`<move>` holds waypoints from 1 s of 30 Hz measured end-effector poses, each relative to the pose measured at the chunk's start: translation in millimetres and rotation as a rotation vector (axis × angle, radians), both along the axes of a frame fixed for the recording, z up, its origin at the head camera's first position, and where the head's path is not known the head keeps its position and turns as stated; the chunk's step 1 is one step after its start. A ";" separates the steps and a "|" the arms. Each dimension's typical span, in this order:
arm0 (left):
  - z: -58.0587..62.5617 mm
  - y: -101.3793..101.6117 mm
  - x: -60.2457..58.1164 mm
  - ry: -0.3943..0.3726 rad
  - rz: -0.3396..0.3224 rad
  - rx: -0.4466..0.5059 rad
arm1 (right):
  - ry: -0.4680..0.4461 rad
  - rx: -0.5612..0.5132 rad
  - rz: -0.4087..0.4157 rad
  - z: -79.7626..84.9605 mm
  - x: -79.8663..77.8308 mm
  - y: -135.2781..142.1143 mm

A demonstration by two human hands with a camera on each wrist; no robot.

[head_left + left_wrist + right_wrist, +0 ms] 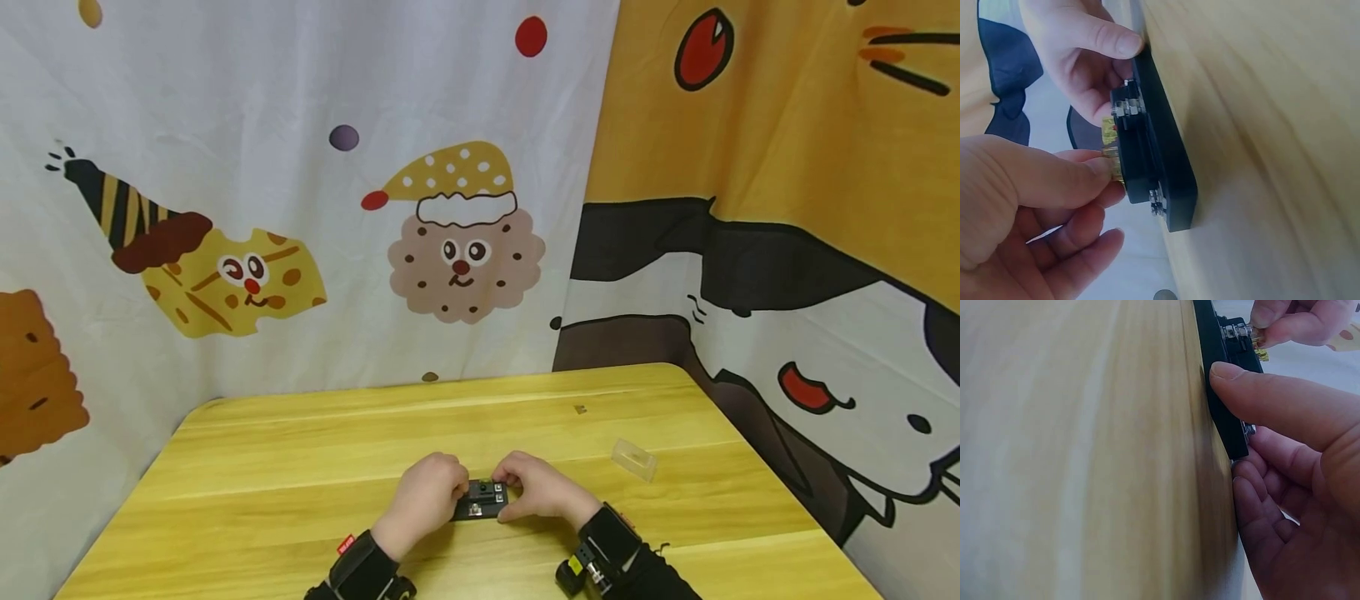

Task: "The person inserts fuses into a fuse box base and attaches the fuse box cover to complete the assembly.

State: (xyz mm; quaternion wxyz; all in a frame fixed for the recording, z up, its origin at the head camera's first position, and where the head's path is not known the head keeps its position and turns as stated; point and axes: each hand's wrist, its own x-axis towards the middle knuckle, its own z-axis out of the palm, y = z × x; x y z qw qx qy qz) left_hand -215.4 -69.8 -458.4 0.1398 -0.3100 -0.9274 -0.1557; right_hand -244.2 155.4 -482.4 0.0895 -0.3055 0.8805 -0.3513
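Observation:
A black fuse holder (480, 500) with metal screw terminals lies on the table between both hands. My left hand (429, 496) pinches a small yellow see-through fuse (1115, 164) between thumb and forefinger at the top of the block. Just beyond it, a second yellow piece (1109, 130) stands up from the holder. At the block's right end, my right hand (542, 487) grips the holder, its thumb (1230, 372) on the near edge and the curled fingers at the far side. The yellow pieces are largely hidden by the left hand in the head view.
A clear plastic cover (634, 460) lies on the wooden table (315, 467), right of and beyond the right hand. Farther back sits a tiny brownish piece (581, 409). A printed cloth curtain (285, 167) hangs behind the table and along its right side.

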 end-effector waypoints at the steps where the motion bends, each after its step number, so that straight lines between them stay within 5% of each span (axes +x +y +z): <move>1: 0.2 -0.3 0.1 0.002 -0.003 0.005 | 0.001 -0.001 -0.003 0.2 -0.1 -0.1; 15: 4.0 -12.7 0.0 -0.118 -0.011 0.109 | -0.016 0.006 -0.006 1.3 1.1 -0.9; 30: -2.9 -23.6 -1.4 -0.247 0.057 0.054 | -0.020 0.002 -0.002 2.9 1.7 -0.9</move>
